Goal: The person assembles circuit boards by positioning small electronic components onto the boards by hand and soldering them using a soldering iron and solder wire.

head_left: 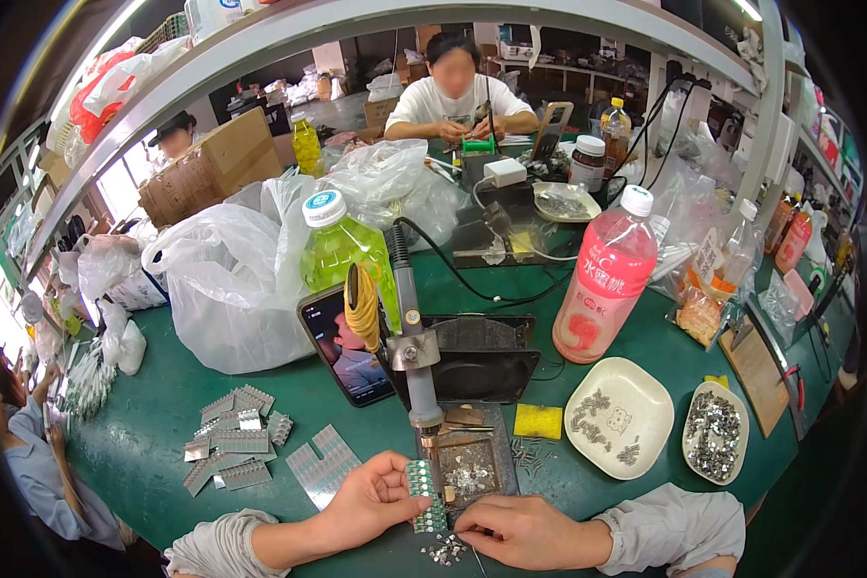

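Observation:
My left hand (380,496) pinches a green strip of small circuit boards (422,494), holding it upright below the tip of a soldering iron (420,385) clamped on a stand. Just right of the strip, my right hand (520,532) is closed, its fingertips together on a thin rod-like tool, partly hidden. A little heap of small shiny metal pieces (443,550) lies on the green table between my hands. Behind the strip sits a dark tray (499,453) with metal bits and residue in it. Whether the iron's tip touches the strip, I cannot tell.
Board strips (231,441) and a flat panel (323,466) lie left. On the right stand a cream dish (651,385) and a bowl of metal parts (692,453). A phone (347,347), green bottle (342,246) and pink bottle (602,279) stand behind. A person works opposite.

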Demonstrator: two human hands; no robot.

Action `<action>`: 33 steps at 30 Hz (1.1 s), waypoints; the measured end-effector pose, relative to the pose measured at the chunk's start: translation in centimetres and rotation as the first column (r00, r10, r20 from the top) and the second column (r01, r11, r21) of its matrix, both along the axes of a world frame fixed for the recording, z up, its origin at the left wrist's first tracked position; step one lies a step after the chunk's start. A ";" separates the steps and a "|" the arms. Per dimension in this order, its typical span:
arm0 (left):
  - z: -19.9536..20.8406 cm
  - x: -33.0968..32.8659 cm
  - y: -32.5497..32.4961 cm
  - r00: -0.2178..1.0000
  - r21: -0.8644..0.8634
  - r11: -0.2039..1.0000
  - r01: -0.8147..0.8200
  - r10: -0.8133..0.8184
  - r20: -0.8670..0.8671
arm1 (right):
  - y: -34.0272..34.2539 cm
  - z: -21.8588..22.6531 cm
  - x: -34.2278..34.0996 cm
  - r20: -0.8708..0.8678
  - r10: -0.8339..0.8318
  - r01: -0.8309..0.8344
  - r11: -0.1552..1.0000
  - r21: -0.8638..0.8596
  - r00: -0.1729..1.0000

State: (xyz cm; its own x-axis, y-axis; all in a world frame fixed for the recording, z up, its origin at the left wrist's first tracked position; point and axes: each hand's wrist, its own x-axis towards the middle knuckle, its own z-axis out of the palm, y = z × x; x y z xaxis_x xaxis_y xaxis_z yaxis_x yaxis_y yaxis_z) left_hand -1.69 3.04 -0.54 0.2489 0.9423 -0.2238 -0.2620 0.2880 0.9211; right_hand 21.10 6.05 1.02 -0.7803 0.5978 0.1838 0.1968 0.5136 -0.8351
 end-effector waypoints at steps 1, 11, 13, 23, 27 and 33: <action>0.0 0.0 -0.2 1.000 0.011 1.000 0.002 -0.002 0.002 | -0.3 0.1 0.1 0.002 -0.002 0.002 1.000 0.011 1.000; -0.2 -0.2 -1.1 0.999 -0.015 1.000 -0.006 0.007 0.035 | -1.2 0.0 -0.2 -0.011 0.000 0.000 1.000 0.002 1.000; 0.1 -0.1 -0.9 0.999 -0.030 0.999 -0.012 0.013 0.037 | -0.9 -0.1 -0.1 -0.016 0.010 -0.010 1.000 -0.011 1.000; 0.8 0.1 0.4 0.998 -0.079 0.995 -0.067 0.067 -0.004 | 0.5 2.2 -0.8 0.018 -0.190 0.191 0.974 -0.120 0.982; 0.9 0.3 0.1 1.000 -0.033 0.999 0.010 -0.011 -0.021 | 0.3 2.2 -0.9 -0.006 -0.208 0.203 0.961 -0.185 0.978; 1.5 0.4 -0.8 0.998 -0.067 0.997 0.046 -0.049 -0.050 | -0.3 1.4 -1.1 -0.042 -0.225 0.218 0.967 -0.128 0.973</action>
